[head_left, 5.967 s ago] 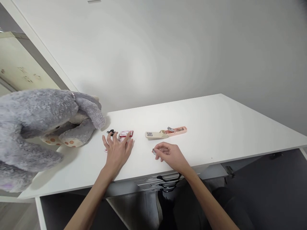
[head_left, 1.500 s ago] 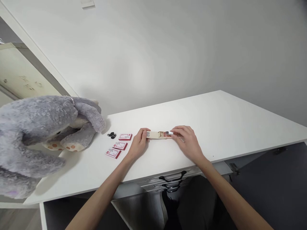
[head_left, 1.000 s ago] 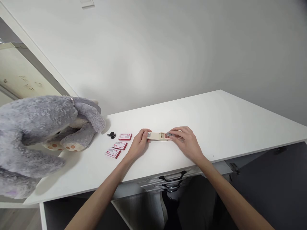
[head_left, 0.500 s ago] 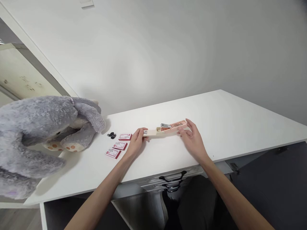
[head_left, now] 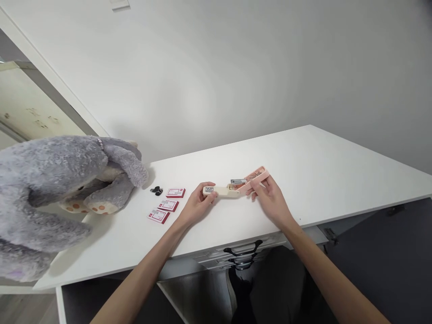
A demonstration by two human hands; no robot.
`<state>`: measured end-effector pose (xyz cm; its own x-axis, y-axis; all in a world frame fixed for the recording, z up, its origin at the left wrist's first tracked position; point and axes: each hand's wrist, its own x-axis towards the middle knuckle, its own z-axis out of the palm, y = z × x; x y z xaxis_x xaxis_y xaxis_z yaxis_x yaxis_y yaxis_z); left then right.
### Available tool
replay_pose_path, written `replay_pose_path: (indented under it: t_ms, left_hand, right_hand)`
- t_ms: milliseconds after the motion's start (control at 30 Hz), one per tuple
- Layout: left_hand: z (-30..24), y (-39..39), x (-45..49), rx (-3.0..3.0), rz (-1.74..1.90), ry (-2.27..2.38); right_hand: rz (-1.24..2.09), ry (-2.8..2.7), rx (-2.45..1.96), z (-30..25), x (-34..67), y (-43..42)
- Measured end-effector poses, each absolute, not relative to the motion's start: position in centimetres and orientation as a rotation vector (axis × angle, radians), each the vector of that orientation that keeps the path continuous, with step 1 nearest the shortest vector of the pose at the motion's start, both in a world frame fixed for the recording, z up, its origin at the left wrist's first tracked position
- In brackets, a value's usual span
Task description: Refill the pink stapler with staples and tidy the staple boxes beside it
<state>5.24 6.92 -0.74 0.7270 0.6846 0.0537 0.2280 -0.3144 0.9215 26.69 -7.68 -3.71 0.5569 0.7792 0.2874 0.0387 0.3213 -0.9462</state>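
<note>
A stapler is spread wide at its hinge above the white tabletop. Its cream base lies to the left, with a metal anvil plate near the end, and its pink cover angles up to the right. The metal staple channel shows between them. My left hand is closed on the end of the cream base, thumb on the near side. Fingers of my right hand grip the pink cover from its near side. Whether staples lie in the channel is too small to tell.
Three red and white boxes lie in a slanting row left of my left hand. A small black object, perhaps a staple remover, is behind them. A large grey plush toy takes up the table's left end. Drawers with black handles are below the edge.
The stapler has bent more at its hinge, its pink cover now tilted further up. My left hand has turned the base and shifted slightly right. My right hand has moved closer to the hinge.
</note>
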Motion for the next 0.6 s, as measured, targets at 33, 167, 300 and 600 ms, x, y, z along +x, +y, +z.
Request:
replay_pose_path:
  t_ms: [33, 167, 300, 600]
  left_hand:
    - [-0.8, 6.9, 5.2, 1.878, 0.534, 0.699]
    - [-1.1, 7.0, 5.3, 1.898, 0.53, 0.692]
    - [-1.0, 6.8, 5.3, 1.914, 0.504, 0.669]
    - [-1.1, 6.4, 5.3, 1.97, 0.492, 0.636]
  right_hand:
    - [0.573, -0.883, -1.158, -3.7, 26.6, -7.7]
    - [0.546, -0.911, -1.207, -3.8, 26.3, -7.9]
    - [0.487, -0.977, -1.304, -3.4, 25.8, -8.4]
    - [0.42, -1.067, -1.406, -2.4, 25.3, -8.7]
